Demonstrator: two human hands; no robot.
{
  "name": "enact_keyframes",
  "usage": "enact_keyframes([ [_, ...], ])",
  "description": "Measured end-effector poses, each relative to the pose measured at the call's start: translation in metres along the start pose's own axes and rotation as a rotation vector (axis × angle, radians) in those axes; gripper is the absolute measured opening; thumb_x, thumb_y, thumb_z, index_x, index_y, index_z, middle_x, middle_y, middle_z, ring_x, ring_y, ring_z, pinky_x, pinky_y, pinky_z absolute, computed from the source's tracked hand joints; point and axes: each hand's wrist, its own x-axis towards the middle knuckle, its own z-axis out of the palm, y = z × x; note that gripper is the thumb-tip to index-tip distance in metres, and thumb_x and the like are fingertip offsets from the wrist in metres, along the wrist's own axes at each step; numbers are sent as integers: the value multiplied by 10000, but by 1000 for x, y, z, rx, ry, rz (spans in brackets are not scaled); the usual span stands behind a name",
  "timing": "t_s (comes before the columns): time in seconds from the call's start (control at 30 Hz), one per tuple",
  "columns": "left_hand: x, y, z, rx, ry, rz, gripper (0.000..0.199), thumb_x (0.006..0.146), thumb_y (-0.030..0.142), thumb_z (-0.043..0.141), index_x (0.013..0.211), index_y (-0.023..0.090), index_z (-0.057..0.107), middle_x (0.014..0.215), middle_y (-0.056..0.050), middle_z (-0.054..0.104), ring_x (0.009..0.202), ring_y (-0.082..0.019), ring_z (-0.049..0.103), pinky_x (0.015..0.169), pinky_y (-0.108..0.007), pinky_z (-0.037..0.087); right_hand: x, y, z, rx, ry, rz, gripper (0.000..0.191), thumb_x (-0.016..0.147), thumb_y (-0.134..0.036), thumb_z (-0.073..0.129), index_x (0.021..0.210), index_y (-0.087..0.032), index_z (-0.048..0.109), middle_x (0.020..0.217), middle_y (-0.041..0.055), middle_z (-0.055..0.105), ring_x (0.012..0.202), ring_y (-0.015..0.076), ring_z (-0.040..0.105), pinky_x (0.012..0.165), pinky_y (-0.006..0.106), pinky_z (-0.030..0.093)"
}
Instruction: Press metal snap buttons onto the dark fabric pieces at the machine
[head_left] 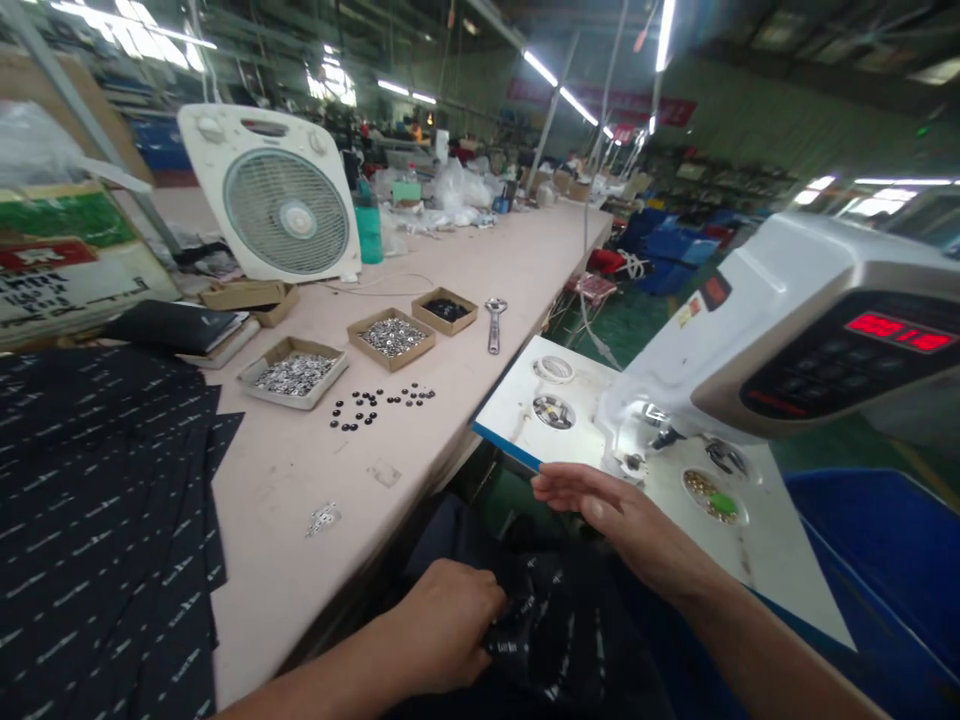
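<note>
My left hand [450, 625] is closed on a piece of black printed fabric [555, 630] that hangs low in front of me, below the edge of the pink table. My right hand [600, 505] is held over the front edge of the white machine plate [517, 430], its fingers stretched out and nothing seen in them. Just beyond its fingers is the lower part of the snap-press machine [750, 320], which has a red lit display. Round recesses in the plate hold small metal parts [705, 495].
On the pink table [300, 560] are boxes of metal parts [394, 337], scattered black buttons [364, 405], a wrench [494, 325], a fan [285, 200] and a stack of black printed fabric [97, 540]. A blue bin [892, 560] stands at the right.
</note>
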Motion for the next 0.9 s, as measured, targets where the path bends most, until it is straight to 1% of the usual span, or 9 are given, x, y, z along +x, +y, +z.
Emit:
enact_keyframes([
  [0.07, 1, -1, 10, 140, -70, 65, 176, 685, 217, 689, 847, 163, 645, 874, -90, 728, 757, -254, 692, 651, -321, 509, 27, -7, 21, -108, 84, 0, 434, 879, -564, 655, 1146, -227, 710, 1053, 81, 750, 955, 248, 716, 917, 394, 531],
  [0.17, 3, -1, 25, 202, -121, 159, 206, 759, 311, 708, 888, 161, 653, 904, -87, 729, 769, -257, 705, 634, -342, 533, 80, -12, 56, -260, 87, -52, 267, 878, -422, 659, 1011, -206, 741, 798, 26, 739, 732, 201, 708, 738, 324, 542],
  [0.23, 5, -2, 35, 236, -106, 204, 153, 834, 303, 664, 891, 161, 663, 884, -70, 729, 740, -239, 709, 590, -335, 517, 119, -11, 77, -329, 92, -77, 227, 893, -361, 620, 990, -198, 744, 798, 17, 740, 669, 175, 702, 695, 294, 529],
  [0.33, 11, -6, 50, 286, -67, 230, 130, 909, 251, 605, 851, 165, 683, 785, -49, 724, 663, -213, 706, 493, -313, 443, 171, -5, 99, -489, 127, -68, 214, 912, -303, 589, 1017, -194, 741, 815, 5, 744, 614, 139, 700, 707, 259, 513],
  [0.43, 17, -10, 57, 301, -71, 233, 162, 917, 279, 627, 819, 172, 698, 734, -45, 725, 611, -200, 692, 438, -296, 369, 206, 3, 112, -590, 150, -30, 217, 906, -280, 584, 1029, -199, 743, 787, -4, 746, 561, 126, 682, 697, 245, 502],
  [0.53, 21, -11, 57, 309, -98, 227, 161, 929, 283, 621, 851, 175, 712, 743, -53, 737, 611, -197, 690, 428, -278, 342, 224, 9, 118, -637, 163, -6, 228, 908, -286, 570, 1013, -198, 753, 748, 6, 746, 551, 139, 665, 684, 257, 496],
  [0.7, 26, -13, 58, 262, -153, 225, 108, 896, 234, 662, 820, 179, 716, 773, -60, 745, 590, -188, 676, 410, -267, 312, 238, 14, 123, -726, 215, 2, 242, 907, -303, 564, 988, -201, 768, 646, 25, 715, 696, 193, 684, 773, 288, 493],
  [0.8, 27, -15, 63, 235, -184, 221, 98, 886, 209, 655, 810, 179, 708, 776, -55, 740, 578, -194, 663, 395, -286, 297, 241, 16, 126, -772, 257, -23, 204, 881, -272, 579, 927, -208, 767, 823, 62, 761, 876, 230, 686, 846, 315, 479],
  [0.9, 27, -20, 70, 215, -132, 246, 110, 868, 200, 669, 761, 181, 683, 734, -41, 722, 546, -187, 646, 383, -285, 274, 238, 17, 127, -775, 267, -60, 186, 878, -253, 574, 910, -207, 752, 961, 79, 767, 976, 249, 671, 877, 330, 471],
])
